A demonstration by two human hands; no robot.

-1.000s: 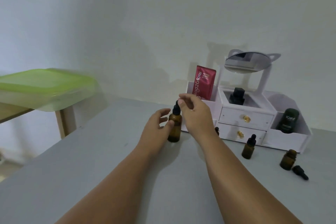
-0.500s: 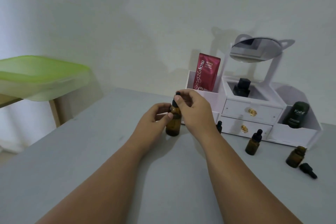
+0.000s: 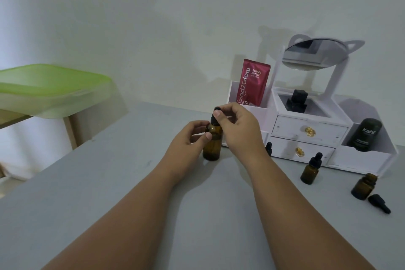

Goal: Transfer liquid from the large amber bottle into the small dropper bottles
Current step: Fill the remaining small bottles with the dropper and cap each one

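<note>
- While the flat grey table (image 3: 109, 215) is taken as the base, the large amber glass bottle (image 3: 212, 146) is seen upright on it, left of the white drawer organiser (image 3: 306, 133)
- The left hand (image 3: 188, 140) is curled around the bottle's shoulder, fingers closed on the glass
- The right hand (image 3: 237, 126) is pinched shut on the black rubber dropper cap (image 3: 215, 114)
- One small capped amber dropper bottle (image 3: 310, 171) and one small uncapped amber bottle (image 3: 363, 186) are found well apart to the right, with a loose black dropper (image 3: 379, 203) just beside the latter
- The body should be held firm and vertical, and only the cap turned, so nothing is spilled
</note>
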